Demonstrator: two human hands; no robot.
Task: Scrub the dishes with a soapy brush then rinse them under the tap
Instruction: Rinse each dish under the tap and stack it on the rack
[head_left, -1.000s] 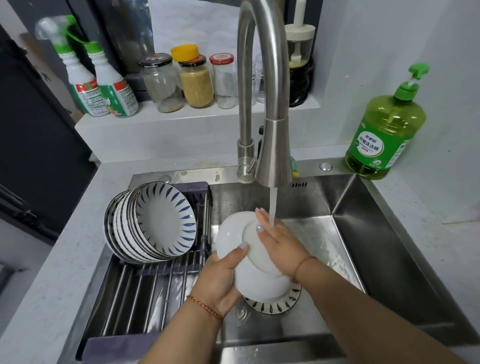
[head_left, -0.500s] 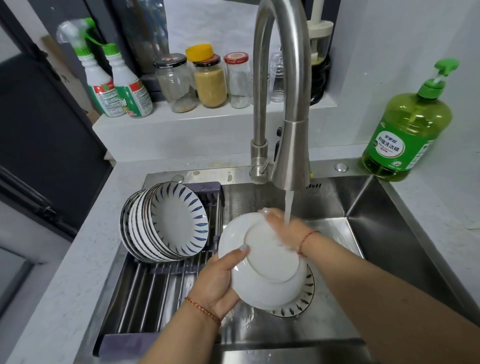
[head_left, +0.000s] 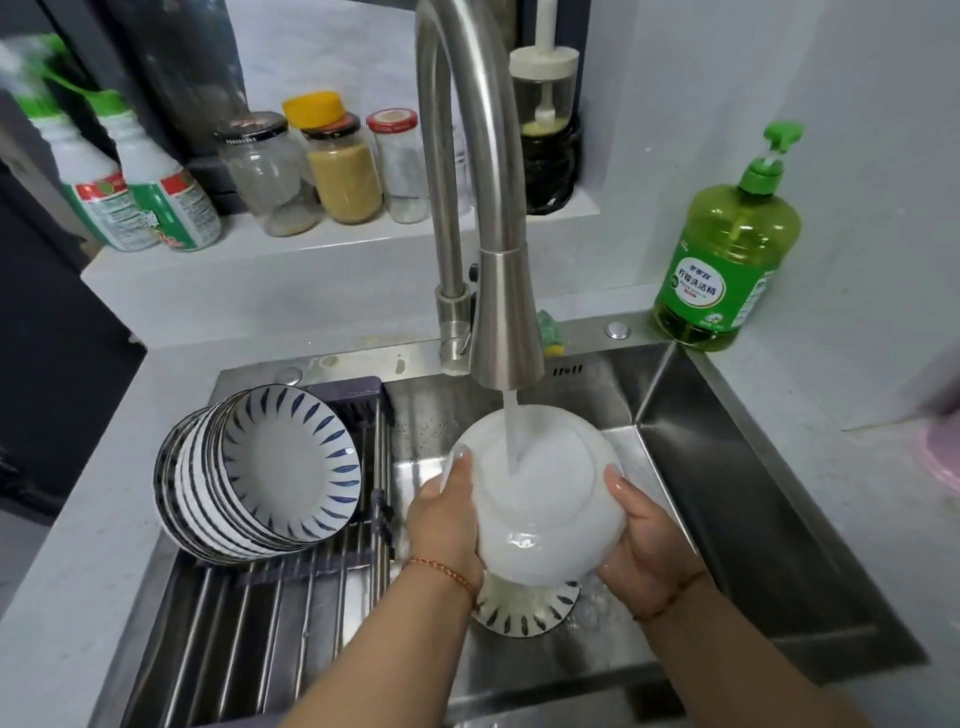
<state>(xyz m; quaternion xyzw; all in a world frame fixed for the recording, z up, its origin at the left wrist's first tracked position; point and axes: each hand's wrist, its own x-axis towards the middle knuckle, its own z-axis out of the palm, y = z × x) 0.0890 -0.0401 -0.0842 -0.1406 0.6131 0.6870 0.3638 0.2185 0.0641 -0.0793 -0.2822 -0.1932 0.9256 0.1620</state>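
My left hand is gripping the left edge of the white dish, thumb up on the rim, and my right hand is now clasping the opposite edge, fingers curled under it. A second ago that right hand was rubbing across the dish's back under the stream; half a second ago it was still wiping near the top. It has since dropped to the side, so I am holding the dish with both hands and letting the water strike the middle of its upturned underside. I judge the hand-rubbing of this face to be over and the plain rinse under way; next I would be turning it to flush the inside.

Directly below the dish, a blue-striped dish is lying on the sink floor, waiting its turn. Left of the dish, a stack of striped dishes is leaning on edge on the rack. Above the dish, the tap is running. Beyond the tap, to the right, the green soap bottle is standing on the counter. No brush is in sight.
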